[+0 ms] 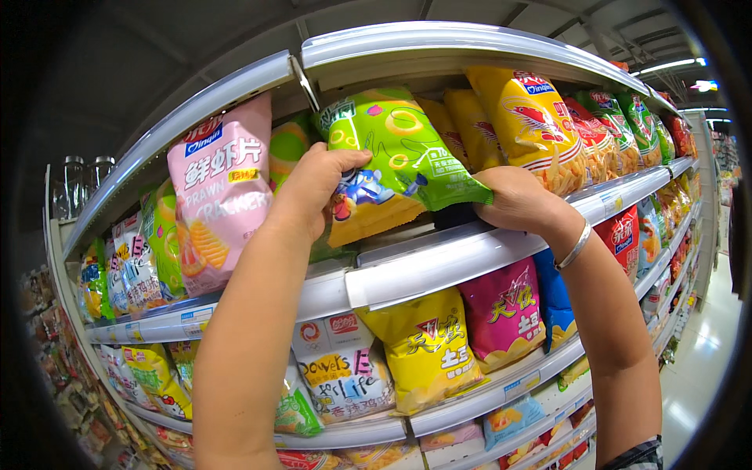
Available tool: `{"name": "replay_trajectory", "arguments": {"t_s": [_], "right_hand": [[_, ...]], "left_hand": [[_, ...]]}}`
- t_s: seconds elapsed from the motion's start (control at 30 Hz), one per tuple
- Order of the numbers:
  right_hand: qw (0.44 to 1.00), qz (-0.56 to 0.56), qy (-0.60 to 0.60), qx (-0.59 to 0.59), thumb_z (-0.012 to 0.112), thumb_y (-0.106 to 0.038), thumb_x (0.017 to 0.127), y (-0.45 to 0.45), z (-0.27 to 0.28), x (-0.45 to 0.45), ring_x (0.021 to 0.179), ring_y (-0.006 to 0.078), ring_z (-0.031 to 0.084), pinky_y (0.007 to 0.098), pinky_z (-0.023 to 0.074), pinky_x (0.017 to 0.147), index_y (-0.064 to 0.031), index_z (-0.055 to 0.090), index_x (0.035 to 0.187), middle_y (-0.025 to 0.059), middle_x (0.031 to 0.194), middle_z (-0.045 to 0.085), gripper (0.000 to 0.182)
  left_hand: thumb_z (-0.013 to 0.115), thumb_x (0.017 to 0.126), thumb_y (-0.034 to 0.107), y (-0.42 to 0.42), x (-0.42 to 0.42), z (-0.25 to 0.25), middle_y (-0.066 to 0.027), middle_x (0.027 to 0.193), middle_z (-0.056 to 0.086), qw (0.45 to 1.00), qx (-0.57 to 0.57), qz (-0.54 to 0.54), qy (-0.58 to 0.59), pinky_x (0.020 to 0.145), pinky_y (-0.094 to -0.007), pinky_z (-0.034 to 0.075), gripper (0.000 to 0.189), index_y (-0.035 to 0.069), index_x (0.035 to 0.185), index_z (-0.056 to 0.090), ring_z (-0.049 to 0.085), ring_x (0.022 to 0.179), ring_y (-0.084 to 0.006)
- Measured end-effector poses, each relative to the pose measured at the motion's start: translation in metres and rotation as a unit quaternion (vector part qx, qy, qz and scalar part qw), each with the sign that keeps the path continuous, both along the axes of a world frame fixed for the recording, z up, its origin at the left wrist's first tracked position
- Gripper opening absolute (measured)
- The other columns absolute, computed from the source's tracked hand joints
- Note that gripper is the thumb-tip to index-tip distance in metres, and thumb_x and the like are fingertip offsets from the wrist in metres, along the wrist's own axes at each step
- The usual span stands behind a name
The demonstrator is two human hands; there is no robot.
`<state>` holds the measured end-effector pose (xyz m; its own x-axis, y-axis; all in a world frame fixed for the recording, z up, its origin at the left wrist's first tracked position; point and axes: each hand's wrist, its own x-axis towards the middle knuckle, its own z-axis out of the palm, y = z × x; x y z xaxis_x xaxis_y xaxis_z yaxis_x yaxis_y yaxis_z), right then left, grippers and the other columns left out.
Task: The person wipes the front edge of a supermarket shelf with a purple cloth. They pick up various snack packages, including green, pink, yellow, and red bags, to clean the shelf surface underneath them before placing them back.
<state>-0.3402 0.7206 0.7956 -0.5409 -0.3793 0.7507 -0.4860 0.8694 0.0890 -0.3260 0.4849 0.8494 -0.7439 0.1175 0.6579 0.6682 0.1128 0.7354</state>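
A green snack bag (405, 147) with yellow rings and a blue cartoon figure lies tilted over the upper shelf's front. My left hand (311, 185) grips its left side, with the thumb over the front of the bag. At the bag's lower right corner, my right hand (511, 197) is closed on the edge; its fingertips are partly hidden. A pink prawn cracker bag (220, 194) stands just left of my left hand. Right of the green bag, a yellow snack bag (531, 129) with a shrimp picture leans among others like it.
The upper shelf edge (435, 258) runs below my hands. On the shelf under it stand a yellow chip bag (426, 352), a magenta bag (505, 317) and a white bag (343, 370). Overhead is another shelf edge (458, 38). The aisle floor (699, 358) shows at the right.
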Motion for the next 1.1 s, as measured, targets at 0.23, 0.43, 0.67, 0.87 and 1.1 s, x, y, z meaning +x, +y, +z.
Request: {"name": "replay_trajectory", "arguments": {"t_s": [0.23, 0.43, 0.67, 0.87, 1.1], "right_hand": [[0.999, 0.025, -0.015, -0.012, 0.045, -0.015, 0.072, 0.01, -0.002, -0.009, 0.079, 0.0366, 0.059, 0.0447, 0.0463, 0.072, -0.0098, 0.062, 0.092, 0.0178, 0.081, 0.063, 0.027], [0.992, 0.115, 0.054, -0.009, 0.047, -0.014, 0.072, 0.018, -0.01, -0.02, 0.078, 0.0365, 0.058, 0.0447, 0.0459, 0.07, -0.0104, 0.063, 0.089, 0.0166, 0.08, 0.062, 0.024], [0.981, 0.165, 0.1, -0.031, 0.048, -0.013, 0.07, 0.019, -0.015, -0.02, 0.075, 0.0353, 0.059, 0.0449, 0.0458, 0.067, -0.0108, 0.063, 0.085, 0.0161, 0.077, 0.061, 0.02], [0.979, 0.169, 0.098, -0.051, 0.048, -0.012, 0.071, 0.02, -0.018, -0.022, 0.077, 0.0353, 0.059, 0.0445, 0.0462, 0.068, -0.0108, 0.064, 0.086, 0.0154, 0.079, 0.062, 0.021], [0.985, 0.148, 0.078, -0.047, 0.048, -0.012, 0.071, 0.018, -0.015, -0.014, 0.08, 0.0345, 0.059, 0.043, 0.0463, 0.071, -0.0116, 0.064, 0.09, 0.0144, 0.083, 0.063, 0.025]], "left_hand": [[0.061, 0.079, 0.016, 0.008, -0.03, 0.0, -0.0063, 0.075, 0.064, 0.999, 0.031, -0.006, -0.035, 0.051, -0.0219, 0.046, 0.017, 0.0, 0.085, 0.062, 0.06, 0.058, -0.0118], [0.06, 0.08, 0.013, 0.007, -0.056, 0.01, -0.0071, 0.076, 0.064, 0.997, -0.004, 0.02, -0.068, 0.053, -0.0255, 0.048, 0.016, -0.002, 0.088, 0.061, 0.061, 0.061, -0.0138], [0.061, 0.081, 0.013, 0.028, -0.06, 0.004, -0.0092, 0.083, 0.063, 0.993, -0.058, 0.056, -0.086, 0.057, -0.031, 0.051, 0.026, -0.004, 0.099, 0.055, 0.062, 0.068, -0.0163], [0.062, 0.079, 0.009, 0.037, -0.072, 0.0, -0.0071, 0.083, 0.06, 0.981, -0.148, 0.108, -0.068, 0.053, -0.0304, 0.047, 0.025, -0.004, 0.099, 0.054, 0.059, 0.071, -0.0148], [0.06, 0.078, 0.032, 0.035, -0.085, 0.005, -0.014, 0.111, 0.055, 0.878, -0.376, 0.284, -0.082, 0.07, -0.0379, 0.052, 0.052, -0.003, 0.114, 0.051, 0.055, 0.098, -0.0245]]}}
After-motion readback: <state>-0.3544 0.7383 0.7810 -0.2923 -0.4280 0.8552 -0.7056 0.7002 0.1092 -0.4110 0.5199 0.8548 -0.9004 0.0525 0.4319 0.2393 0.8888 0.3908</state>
